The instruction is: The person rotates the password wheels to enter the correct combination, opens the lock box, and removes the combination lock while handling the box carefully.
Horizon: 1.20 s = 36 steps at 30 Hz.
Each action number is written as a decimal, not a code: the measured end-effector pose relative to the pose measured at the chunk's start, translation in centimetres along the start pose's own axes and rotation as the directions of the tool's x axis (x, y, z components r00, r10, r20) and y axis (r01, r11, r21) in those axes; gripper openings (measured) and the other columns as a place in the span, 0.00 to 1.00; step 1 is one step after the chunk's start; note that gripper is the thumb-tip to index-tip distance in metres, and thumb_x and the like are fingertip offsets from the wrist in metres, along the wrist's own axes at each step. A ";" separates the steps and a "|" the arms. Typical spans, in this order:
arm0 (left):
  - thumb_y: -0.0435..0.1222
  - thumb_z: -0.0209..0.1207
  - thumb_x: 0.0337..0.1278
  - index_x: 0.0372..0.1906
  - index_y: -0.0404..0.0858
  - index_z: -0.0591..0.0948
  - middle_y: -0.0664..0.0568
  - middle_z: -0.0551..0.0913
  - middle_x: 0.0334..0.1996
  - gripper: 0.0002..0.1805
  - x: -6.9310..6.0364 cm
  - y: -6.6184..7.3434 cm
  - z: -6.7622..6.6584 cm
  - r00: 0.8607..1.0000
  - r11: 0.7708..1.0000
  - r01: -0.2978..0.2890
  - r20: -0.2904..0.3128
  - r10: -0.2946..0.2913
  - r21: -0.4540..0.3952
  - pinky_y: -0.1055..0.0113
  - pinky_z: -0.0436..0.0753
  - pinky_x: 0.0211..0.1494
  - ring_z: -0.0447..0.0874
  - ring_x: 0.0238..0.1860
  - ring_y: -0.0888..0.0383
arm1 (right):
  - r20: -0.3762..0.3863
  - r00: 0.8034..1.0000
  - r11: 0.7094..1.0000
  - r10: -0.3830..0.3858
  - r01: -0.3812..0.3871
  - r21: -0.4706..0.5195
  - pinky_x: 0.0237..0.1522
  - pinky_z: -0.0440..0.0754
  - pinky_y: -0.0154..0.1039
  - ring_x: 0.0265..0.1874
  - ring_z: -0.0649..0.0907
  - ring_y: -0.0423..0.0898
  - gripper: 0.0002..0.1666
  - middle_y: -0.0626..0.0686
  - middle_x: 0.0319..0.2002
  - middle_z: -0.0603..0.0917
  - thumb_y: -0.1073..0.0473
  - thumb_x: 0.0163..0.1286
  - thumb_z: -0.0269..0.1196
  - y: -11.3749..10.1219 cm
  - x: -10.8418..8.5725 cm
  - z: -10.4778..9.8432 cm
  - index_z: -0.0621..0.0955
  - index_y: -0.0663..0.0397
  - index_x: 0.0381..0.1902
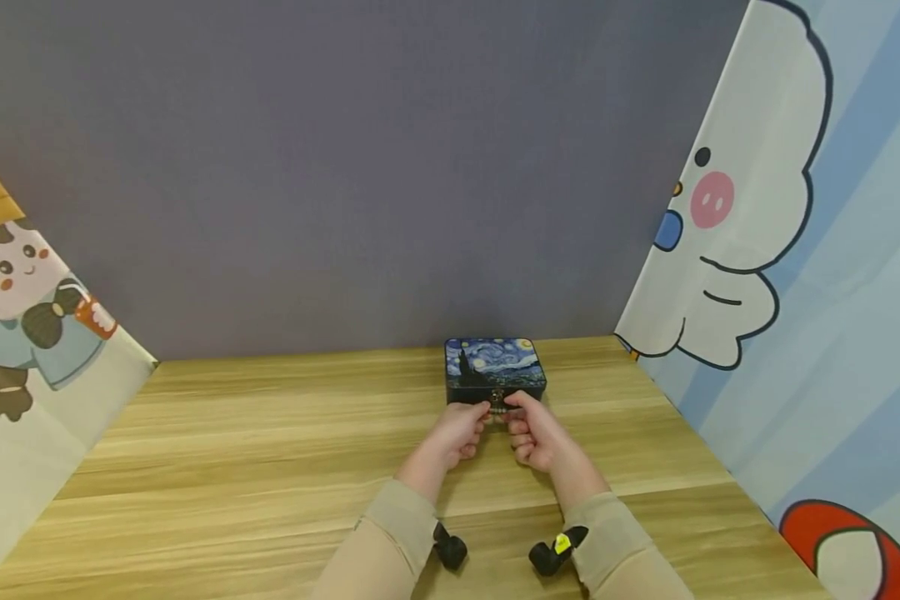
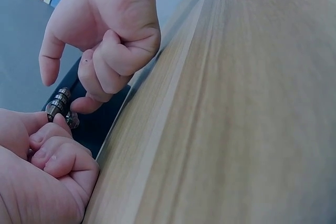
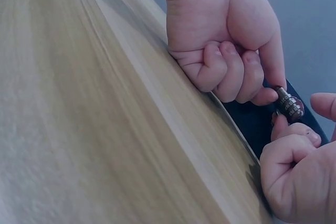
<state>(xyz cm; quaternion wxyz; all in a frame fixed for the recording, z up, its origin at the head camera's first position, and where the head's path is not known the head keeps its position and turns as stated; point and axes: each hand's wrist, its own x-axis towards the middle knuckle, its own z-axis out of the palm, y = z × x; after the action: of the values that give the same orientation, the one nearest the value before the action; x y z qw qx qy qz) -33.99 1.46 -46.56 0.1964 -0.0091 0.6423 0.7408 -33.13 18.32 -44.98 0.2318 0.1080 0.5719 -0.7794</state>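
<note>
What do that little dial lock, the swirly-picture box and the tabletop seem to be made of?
Dial lock: probably metal, from its shiny grey rings.
Box: unclear, perhaps painted wood or tin; smooth dark sides, printed-looking lid.
Tabletop: wood or wood-effect laminate, smooth, with streaky grain.

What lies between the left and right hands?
The lock, at the front of the box, its end pinched by the left hand; both wrist views show it.

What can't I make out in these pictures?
- Markings on the lock's rings: too small and blurred in both wrist views.
- The lock's left end: covered by the left hand's fingers, both wrist views.
- Inside of the box: hidden by its closed lid, head view.
- Part of the right hand: cut off by the right edge, right wrist view.
</note>
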 end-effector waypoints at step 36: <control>0.42 0.56 0.74 0.38 0.33 0.79 0.59 0.59 0.15 0.15 0.2 0.0 -0.3 1.000 1.000 -0.004 0.010 0.004 -0.022 0.71 0.55 0.17 0.51 0.14 0.64 | -0.016 0.999 0.998 -0.041 0.040 -0.047 0.11 0.53 0.27 0.09 0.56 0.34 0.10 0.40 0.13 0.56 0.56 0.64 0.58 0.7 0.7 1.0 0.71 0.48 0.24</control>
<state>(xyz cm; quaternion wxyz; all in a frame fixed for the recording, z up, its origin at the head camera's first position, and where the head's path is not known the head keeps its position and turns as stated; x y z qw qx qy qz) -34.24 1.22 -46.68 0.1981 -0.0061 0.6332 0.7482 -33.29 17.02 -45.58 0.2138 0.0973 0.5941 -0.7694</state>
